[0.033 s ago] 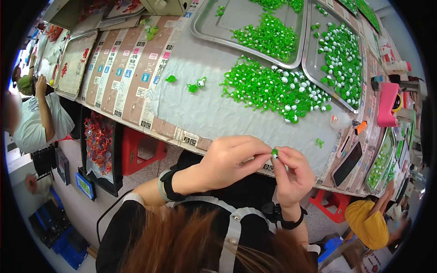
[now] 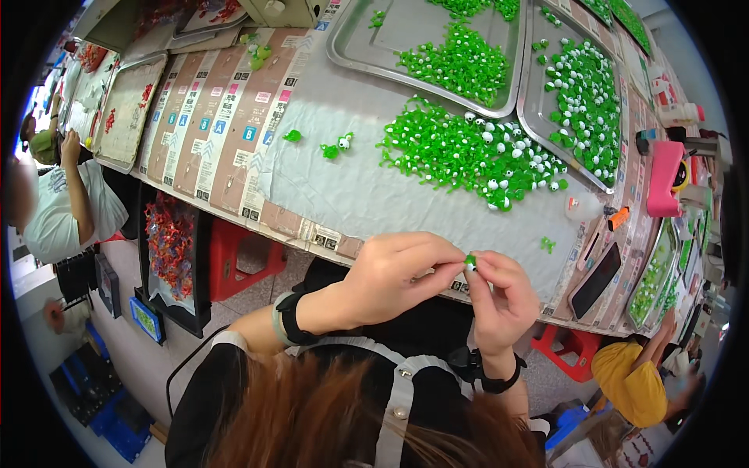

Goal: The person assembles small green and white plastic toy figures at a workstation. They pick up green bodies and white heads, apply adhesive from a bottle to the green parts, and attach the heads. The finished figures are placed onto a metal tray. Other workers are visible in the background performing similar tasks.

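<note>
A tiny green and white plastic figure piece (image 2: 470, 264) is pinched between my two hands, just above the table's front edge. My left hand (image 2: 402, 273) grips it from the left with thumb and forefinger. From the other side, my right hand (image 2: 503, 300) closes thumb and forefinger on the same piece. Much of it is hidden by fingertips. Beyond my hands spreads a pile of small green figures (image 2: 445, 152), many with white eyeballs (image 2: 511, 164) among them at its right. A few loose green pieces (image 2: 337, 147) lie to the left of the pile.
Metal trays (image 2: 351, 43) of green pieces stand at the back, another tray (image 2: 534, 117) beside them. At right are a dark phone (image 2: 595, 281), a small bottle (image 2: 581, 207) and a pink tape dispenser (image 2: 663, 179). Co-workers sit at left (image 2: 74, 207) and right (image 2: 632, 382).
</note>
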`<state>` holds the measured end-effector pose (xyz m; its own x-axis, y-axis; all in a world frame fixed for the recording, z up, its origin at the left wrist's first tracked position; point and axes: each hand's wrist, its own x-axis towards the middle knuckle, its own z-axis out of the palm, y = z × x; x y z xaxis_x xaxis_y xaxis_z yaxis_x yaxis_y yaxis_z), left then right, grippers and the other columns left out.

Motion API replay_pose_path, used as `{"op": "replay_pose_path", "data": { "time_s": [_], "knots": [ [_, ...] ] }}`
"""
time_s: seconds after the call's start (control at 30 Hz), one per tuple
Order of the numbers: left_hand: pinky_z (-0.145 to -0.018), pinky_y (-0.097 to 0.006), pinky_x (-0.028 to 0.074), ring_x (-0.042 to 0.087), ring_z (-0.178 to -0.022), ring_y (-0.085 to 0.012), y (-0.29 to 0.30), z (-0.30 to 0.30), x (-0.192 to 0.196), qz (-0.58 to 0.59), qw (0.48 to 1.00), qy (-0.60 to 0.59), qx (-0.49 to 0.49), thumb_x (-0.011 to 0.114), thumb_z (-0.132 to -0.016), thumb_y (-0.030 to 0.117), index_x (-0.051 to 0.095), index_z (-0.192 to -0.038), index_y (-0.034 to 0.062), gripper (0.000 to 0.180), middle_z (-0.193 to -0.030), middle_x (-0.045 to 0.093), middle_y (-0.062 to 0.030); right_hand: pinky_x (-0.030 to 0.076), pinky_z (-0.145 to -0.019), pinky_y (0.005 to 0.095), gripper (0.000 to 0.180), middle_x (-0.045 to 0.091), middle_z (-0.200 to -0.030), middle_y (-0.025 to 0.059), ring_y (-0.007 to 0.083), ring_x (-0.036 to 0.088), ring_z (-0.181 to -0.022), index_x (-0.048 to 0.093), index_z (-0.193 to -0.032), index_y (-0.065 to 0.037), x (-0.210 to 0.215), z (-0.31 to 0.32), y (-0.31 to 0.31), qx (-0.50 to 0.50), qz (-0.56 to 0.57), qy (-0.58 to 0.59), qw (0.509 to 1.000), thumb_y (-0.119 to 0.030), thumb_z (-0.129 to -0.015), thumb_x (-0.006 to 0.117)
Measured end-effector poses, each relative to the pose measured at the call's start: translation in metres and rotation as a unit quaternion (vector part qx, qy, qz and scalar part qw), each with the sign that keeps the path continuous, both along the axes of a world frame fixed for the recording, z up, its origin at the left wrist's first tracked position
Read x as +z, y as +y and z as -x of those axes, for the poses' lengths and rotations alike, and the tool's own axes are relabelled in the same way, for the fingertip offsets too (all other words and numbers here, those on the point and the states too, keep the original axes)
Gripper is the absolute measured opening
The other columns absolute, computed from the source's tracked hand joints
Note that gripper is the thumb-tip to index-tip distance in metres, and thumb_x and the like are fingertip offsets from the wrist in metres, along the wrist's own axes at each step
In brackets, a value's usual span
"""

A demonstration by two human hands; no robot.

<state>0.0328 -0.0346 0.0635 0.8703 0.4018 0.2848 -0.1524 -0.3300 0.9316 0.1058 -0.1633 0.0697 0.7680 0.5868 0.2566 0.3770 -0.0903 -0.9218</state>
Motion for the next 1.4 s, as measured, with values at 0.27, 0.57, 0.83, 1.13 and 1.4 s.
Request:
{"op": "replay_pose_path", "data": {
  "time_s": [0.27, 0.57, 0.83, 1.13, 1.4],
  "knots": [
    [-0.054, -0.023, 0.045, 0.057, -0.062, -0.0146, -0.002, 0.003, -0.001, 0.161, 0.984, 0.081, -0.003, 0.059, -0.071, 0.003, 0.058, -0.081, -0.0003, 0.01, -0.071, 0.058, -0.0091, 0.045, -0.062, 0.0242, 0.011, 0.058, -0.08, 0.0148, 0.0185, 0.057, -0.07, 0.056, -0.076, 0.003, -0.001, -0.001, 0.001, 0.002, 0.018, 0.029, 0.999, 0.007, -0.066, 0.059],
    [-0.06, -0.022, 0.046, 0.057, -0.07, -0.0125, -0.002, 0.004, -0.001, 0.132, 0.988, 0.072, -0.028, 0.059, -0.07, -0.001, 0.058, -0.092, 0.0, 0.022, -0.08, 0.059, -0.0095, 0.042, -0.063, 0.0186, 0.014, 0.055, -0.084, 0.0067, 0.0088, 0.053, -0.073, 0.052, -0.088, 0.004, 0.0, 0.001, -0.003, -0.001, -0.044, 0.32, 0.946, 0.003, -0.074, 0.053],
    [-0.059, -0.021, 0.045, 0.057, -0.068, -0.012, -0.003, 0.005, 0.004, 0.103, 0.99, 0.095, -0.031, 0.059, -0.069, -0.002, 0.059, -0.09, -0.0009, 0.021, -0.079, 0.06, -0.01, 0.042, -0.061, 0.0182, 0.009, 0.055, -0.083, 0.0063, 0.0084, 0.052, -0.069, 0.053, -0.083, 0.003, -0.002, 0.004, -0.003, -0.007, -0.052, 0.262, 0.964, 0.003, -0.074, 0.054],
    [-0.067, -0.022, 0.047, 0.056, -0.075, -0.012, -0.002, 0.008, -0.005, 0.386, 0.901, 0.182, -0.084, 0.052, -0.077, 0.001, 0.053, -0.099, -0.0043, 0.022, -0.085, 0.058, -0.0101, 0.043, -0.059, 0.0206, 0.007, 0.055, -0.074, 0.0073, 0.0102, 0.052, -0.063, 0.053, -0.081, 0.004, -0.011, -0.003, -0.002, -0.001, -0.096, 0.411, 0.906, 0.0, -0.075, 0.053],
    [-0.064, -0.022, 0.048, 0.057, -0.069, -0.0119, 0.0, 0.004, -0.008, 0.487, 0.848, 0.192, -0.085, 0.052, -0.078, 0.004, 0.053, -0.095, -0.0063, 0.021, -0.082, 0.059, -0.0109, 0.042, -0.057, 0.0214, 0.008, 0.056, -0.071, 0.0077, 0.0099, 0.051, -0.06, 0.053, -0.078, 0.004, -0.016, -0.006, -0.002, 0.009, -0.095, 0.446, 0.89, -0.004, -0.076, 0.054]
  ]
}}
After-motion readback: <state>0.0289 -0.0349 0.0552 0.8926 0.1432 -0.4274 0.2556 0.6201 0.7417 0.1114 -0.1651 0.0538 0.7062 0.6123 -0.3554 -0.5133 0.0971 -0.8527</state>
